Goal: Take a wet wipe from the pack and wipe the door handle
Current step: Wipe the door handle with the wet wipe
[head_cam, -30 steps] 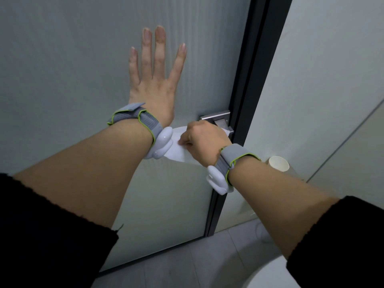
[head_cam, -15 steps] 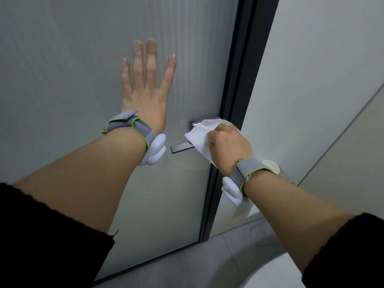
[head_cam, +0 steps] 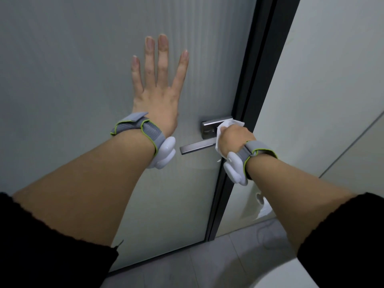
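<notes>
A silver lever door handle (head_cam: 196, 146) juts left from its square plate (head_cam: 209, 127) on the frosted glass door (head_cam: 83, 80). My right hand (head_cam: 233, 140) is closed around a white wet wipe (head_cam: 225, 125) and presses it against the base of the lever and the plate. The wipe shows above and left of my fingers. My left hand (head_cam: 158, 88) lies flat on the door with fingers spread, left of the handle. The wipe pack is out of view.
A black door frame (head_cam: 255, 90) runs down right of the handle, with a pale wall (head_cam: 332, 90) beyond. A white object (head_cam: 260, 206) sits low against the wall. Grey floor tiles (head_cam: 197, 262) and a white rounded fixture (head_cam: 286, 277) lie below.
My right hand has slid the wipe rightwards along the lever to its base and plate, uncovering the lever's free end. The left hand stays flat on the door.
</notes>
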Tool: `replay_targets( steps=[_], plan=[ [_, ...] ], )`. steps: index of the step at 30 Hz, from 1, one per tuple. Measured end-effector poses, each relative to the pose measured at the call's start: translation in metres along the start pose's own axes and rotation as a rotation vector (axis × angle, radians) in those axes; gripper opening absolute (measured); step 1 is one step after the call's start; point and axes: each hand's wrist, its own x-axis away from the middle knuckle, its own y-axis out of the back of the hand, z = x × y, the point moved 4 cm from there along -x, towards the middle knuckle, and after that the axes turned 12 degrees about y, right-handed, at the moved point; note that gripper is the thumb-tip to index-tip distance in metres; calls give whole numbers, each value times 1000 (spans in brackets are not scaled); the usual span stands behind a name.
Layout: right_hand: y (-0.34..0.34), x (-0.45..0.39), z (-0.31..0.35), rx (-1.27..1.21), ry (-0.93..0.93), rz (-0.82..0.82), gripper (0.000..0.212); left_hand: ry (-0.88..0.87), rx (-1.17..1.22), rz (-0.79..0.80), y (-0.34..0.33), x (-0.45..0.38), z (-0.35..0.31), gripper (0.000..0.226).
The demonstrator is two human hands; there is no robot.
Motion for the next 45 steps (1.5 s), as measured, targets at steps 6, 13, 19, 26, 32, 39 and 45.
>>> replay_targets(
  steps=[6,13,19,26,32,39,45],
  plan=[
    [-2,-22,3,-57,-168,149,23,-37,7,-8,-3,1,2,121],
    [-8,-17,-3,-136,-168,46,21,-34,-6,-22,-3,0,0,123],
    [-17,-8,-15,-147,-182,-108,39,-24,-16,-8,-2,0,-1,123],
    [-9,-18,-1,-35,25,-11,27,-25,-25,-20,-3,0,1,124],
    [-5,-25,2,29,-123,110,37,-38,-18,-35,-4,0,0,125],
    [-12,-17,-16,-5,-99,-16,12,-31,-25,-18,-5,-1,1,126],
    [-17,-14,-27,9,-212,-53,22,-20,-46,-16,-5,-1,-1,127]
  ],
)
